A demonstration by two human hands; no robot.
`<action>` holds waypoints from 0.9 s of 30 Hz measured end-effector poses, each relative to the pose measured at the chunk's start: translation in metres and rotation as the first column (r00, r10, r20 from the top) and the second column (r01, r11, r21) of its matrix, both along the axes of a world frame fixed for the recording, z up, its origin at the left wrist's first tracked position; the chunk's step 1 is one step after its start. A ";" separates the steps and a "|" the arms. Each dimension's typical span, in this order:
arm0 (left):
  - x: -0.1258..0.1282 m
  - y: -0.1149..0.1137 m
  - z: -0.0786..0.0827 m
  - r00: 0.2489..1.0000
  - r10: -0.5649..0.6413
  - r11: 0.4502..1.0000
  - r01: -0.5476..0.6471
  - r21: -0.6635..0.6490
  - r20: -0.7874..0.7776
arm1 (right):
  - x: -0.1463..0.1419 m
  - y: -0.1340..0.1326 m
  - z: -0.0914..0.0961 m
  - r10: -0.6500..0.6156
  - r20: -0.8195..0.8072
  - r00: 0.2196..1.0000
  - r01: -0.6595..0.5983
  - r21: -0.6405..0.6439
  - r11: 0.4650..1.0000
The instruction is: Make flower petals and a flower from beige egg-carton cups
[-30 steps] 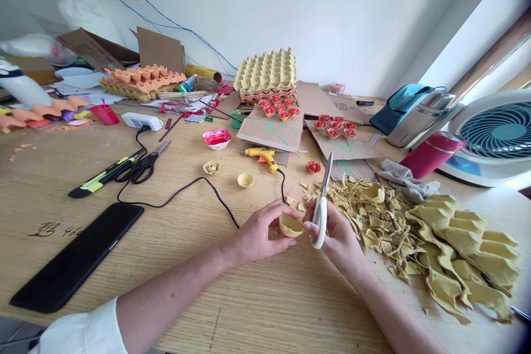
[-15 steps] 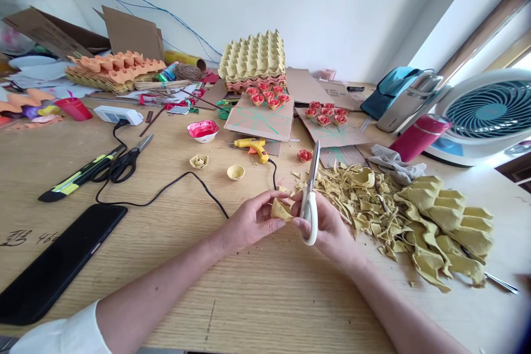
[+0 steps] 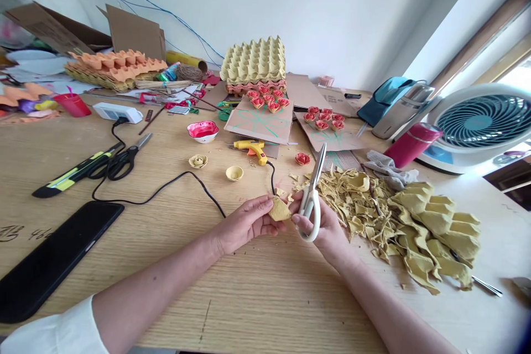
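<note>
My left hand [image 3: 249, 224] pinches a yellow piece of egg carton [image 3: 280, 209] between thumb and fingers, low over the table. White-handled scissors [image 3: 312, 196] are in my right hand [image 3: 326, 227], blades upward and tilted a little right. The fingertips of that hand come close to the carton piece's right edge; whether they touch it I cannot tell. Beyond my hands sit a small yellow carton cup [image 3: 234, 173] and a yellow carton rose [image 3: 198, 161]. A red-painted rose [image 3: 302, 159] lies just past the scissors.
Carton scraps [image 3: 360, 204] are heaped right of my hands. A yellow glue gun [image 3: 252, 149], its black cord, and a dish of red paint [image 3: 203, 131] lie ahead. Black scissors [image 3: 124, 160] and a phone [image 3: 58, 260] are left. A fan [image 3: 481, 121] stands at right.
My left hand has turned the carton piece, so a broader, flatter face shows now. The scissors have tilted slightly more to the right. The camera view has shifted a little.
</note>
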State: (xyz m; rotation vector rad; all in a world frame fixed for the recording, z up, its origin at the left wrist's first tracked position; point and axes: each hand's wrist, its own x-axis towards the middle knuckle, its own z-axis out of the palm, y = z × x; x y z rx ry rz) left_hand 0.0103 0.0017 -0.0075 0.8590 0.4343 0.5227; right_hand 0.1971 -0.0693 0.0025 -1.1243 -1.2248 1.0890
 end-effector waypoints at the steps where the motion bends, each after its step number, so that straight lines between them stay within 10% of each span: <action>1: 0.000 0.000 -0.001 1.000 0.000 1.000 0.001 -0.028 0.017 | 0.000 0.001 0.000 -0.007 -0.011 1.000 0.007 0.006 1.000; 9: 0.000 -0.002 0.004 0.995 -0.094 0.990 0.095 0.105 -0.017 | 0.004 -0.002 -0.009 -0.008 0.104 0.995 0.001 0.064 0.998; 14: -0.003 0.001 0.013 1.000 0.028 0.965 -0.028 0.261 0.004 | 0.014 -0.002 -0.005 -0.191 0.226 0.955 0.165 0.127 0.978; 20: -0.006 0.008 0.014 0.991 0.127 0.969 -0.135 0.207 0.052 | 0.019 -0.001 0.001 -0.132 0.341 0.931 0.096 0.120 0.988; 27: -0.009 0.008 0.018 0.982 0.180 0.951 -0.188 0.244 0.053 | 0.019 -0.003 0.002 -0.110 0.724 0.681 -0.047 0.193 0.980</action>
